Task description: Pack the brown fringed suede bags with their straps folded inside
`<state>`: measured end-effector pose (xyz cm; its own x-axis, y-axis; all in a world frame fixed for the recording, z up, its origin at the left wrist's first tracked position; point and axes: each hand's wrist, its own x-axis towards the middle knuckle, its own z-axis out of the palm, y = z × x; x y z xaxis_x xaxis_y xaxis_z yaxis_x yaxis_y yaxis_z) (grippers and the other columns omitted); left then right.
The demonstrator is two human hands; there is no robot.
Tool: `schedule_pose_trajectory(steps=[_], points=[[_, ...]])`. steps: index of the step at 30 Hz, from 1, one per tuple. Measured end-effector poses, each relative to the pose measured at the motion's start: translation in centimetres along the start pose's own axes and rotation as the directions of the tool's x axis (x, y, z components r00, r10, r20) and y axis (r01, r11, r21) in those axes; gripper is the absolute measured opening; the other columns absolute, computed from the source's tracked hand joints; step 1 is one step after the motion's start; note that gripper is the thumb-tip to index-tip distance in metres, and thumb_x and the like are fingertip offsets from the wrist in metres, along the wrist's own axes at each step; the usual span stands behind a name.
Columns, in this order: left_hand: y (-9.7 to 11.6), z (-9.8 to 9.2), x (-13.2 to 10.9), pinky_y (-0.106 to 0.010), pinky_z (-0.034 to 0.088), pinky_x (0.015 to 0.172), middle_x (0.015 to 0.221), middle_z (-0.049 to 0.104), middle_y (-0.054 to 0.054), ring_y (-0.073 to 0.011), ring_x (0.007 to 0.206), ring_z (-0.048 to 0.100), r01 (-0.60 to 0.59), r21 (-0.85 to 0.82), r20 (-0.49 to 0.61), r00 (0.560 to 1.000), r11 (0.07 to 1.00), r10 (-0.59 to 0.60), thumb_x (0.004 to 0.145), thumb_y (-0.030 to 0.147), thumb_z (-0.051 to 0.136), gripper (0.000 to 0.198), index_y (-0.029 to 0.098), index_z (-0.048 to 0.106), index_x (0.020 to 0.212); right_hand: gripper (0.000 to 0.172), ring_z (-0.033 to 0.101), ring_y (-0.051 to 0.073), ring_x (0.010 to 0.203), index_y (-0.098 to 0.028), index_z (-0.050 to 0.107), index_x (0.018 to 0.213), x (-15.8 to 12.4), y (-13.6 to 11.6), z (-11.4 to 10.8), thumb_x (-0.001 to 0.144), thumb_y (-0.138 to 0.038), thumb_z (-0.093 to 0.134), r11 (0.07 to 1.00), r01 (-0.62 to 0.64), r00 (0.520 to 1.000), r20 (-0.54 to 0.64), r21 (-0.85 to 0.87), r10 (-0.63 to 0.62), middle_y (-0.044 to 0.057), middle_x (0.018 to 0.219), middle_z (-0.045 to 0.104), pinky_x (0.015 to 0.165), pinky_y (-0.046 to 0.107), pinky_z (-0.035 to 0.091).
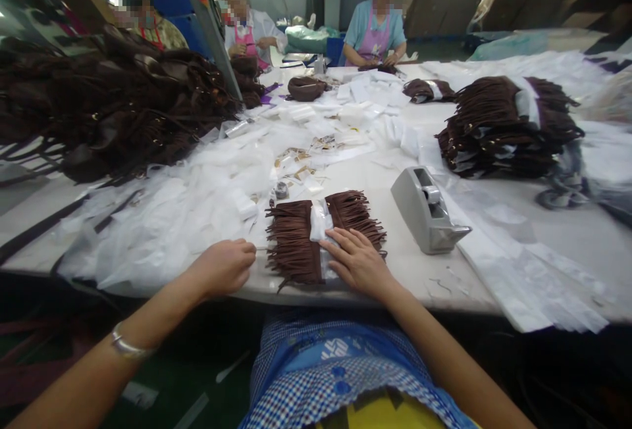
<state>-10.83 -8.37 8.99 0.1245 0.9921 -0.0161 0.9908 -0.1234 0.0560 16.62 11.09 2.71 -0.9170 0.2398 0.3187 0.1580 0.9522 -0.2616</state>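
Near the front edge of the worktop (415, 287), right before you, lies a brown fringed bundle (292, 245). It lies flat, with its thin strips pointing out to the left and right and a pale band (320, 217) down the middle. Your right hand (359, 259) rests on it, open and flat, with the fingers a bit apart. It touches the band and the brown part on the right, but does not grip them. Your left hand (231, 267) is just left of the bundle, by the front edge, not touching it. Its fingers curl in like a fist; I cannot tell if something small is inside. To the right of the bundle sits a grey tape holder (425, 215). Farther back, toward the right edge, is a tall stack of fringed bundles (486, 123). Dark brown bags (148, 103) make a big heap on the left side.
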Motion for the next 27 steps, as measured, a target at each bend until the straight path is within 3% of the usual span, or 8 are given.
schedule_pose_trajectory(steps=[4,7,9,13,17,19,22,27], points=[[4.3,-1.2,2.9,-0.036,0.051,0.090,0.110,0.067,-0.008,-0.0226,0.101,0.062,-0.078,-0.089,-0.106,0.992,0.993,0.068,0.086,0.018,0.050,0.020,0.019,0.065,0.099,0.043,0.038,0.023,0.140,-0.028,0.050,0.141,0.0,0.0,0.0,0.099,-0.038,0.047,1.000,0.003,1.000,0.001,-0.009,-0.003,0.003,0.152,0.043,0.118,0.044,0.026],[6.5,0.2,4.8,-0.038,0.043,0.106,0.128,0.062,-0.008,-0.0226,0.119,0.055,-0.337,-0.163,-0.140,0.938,0.927,0.316,0.087,0.016,0.050,0.031,0.020,0.061,0.115,0.043,0.037,0.023,0.140,-0.028,0.050,0.142,0.0,-0.1,0.0,0.100,-0.038,0.046,1.000,-0.002,1.000,0.017,-0.013,0.002,0.003,0.152,0.043,0.118,0.044,0.025],[6.0,1.8,4.4,-0.039,0.043,0.107,0.127,0.063,-0.009,-0.0233,0.120,0.055,-0.393,-0.141,-0.144,0.916,0.909,0.374,0.085,0.012,0.049,0.032,0.019,0.062,0.113,0.044,0.036,0.023,0.141,-0.028,0.049,0.142,0.0,-0.1,0.0,0.100,-0.039,0.045,1.000,-0.008,1.000,0.028,-0.014,0.008,0.003,0.152,0.043,0.118,0.044,0.024],[2.1,3.8,-0.1,-0.038,0.049,0.099,0.120,0.066,-0.010,-0.0245,0.114,0.060,-0.210,-0.065,-0.129,0.971,0.976,0.201,0.083,0.009,0.048,0.022,0.018,0.066,0.094,0.044,0.035,0.022,0.141,-0.028,0.049,0.142,0.1,-0.1,-0.1,0.101,-0.042,0.043,1.000,-0.013,0.999,0.042,-0.017,0.013,0.002,0.153,0.042,0.119,0.043,0.022],[1.1,2.8,-3.0,-0.030,0.054,0.082,0.107,0.071,-0.005,-0.0203,0.097,0.067,0.001,-0.066,-0.159,0.987,0.998,-0.012,0.086,0.014,0.049,0.017,0.020,0.066,0.086,0.044,0.035,0.023,0.141,-0.028,0.049,0.141,0.1,-0.6,-0.1,0.101,-0.042,0.043,0.999,-0.042,0.998,0.049,-0.018,0.042,0.002,0.153,0.042,0.117,0.045,0.024],[2.6,2.0,-1.7,-0.029,0.054,0.085,0.114,0.070,-0.004,-0.0192,0.101,0.067,0.092,-0.133,-0.290,0.949,0.987,-0.127,0.090,0.019,0.049,0.019,0.021,0.067,0.094,0.044,0.036,0.025,0.141,-0.029,0.049,0.142,0.1,-1.4,-0.1,0.100,-0.041,0.044,0.997,-0.078,0.996,0.053,-0.019,0.079,0.004,0.153,0.042,0.116,0.047,0.026],[5.4,1.5,3.1,-0.031,0.047,0.102,0.130,0.063,-0.006,-0.0183,0.119,0.060,0.069,-0.267,-0.391,0.904,0.961,-0.174,0.095,0.022,0.044,0.029,0.021,0.064,0.116,0.046,0.038,0.028,0.138,-0.028,0.049,0.142,0.1,-3.1,-0.7,0.098,-0.043,0.049,0.991,-0.133,0.989,0.065,-0.017,0.134,0.007,0.152,0.043,0.112,0.050,0.031],[6.4,4.0,9.6,-0.050,0.036,0.112,0.151,0.044,-0.014,-0.0292,0.139,0.041,0.128,-0.161,-0.264,0.950,0.979,-0.167,0.097,0.040,0.044,0.052,0.016,0.047,0.143,0.044,0.054,0.025,0.122,-0.024,0.054,0.135,0.9,-3.6,-2.8,0.097,-0.043,0.051,0.986,-0.153,0.986,0.074,0.064,0.148,0.008,0.137,0.058,0.101,0.042,0.044]])
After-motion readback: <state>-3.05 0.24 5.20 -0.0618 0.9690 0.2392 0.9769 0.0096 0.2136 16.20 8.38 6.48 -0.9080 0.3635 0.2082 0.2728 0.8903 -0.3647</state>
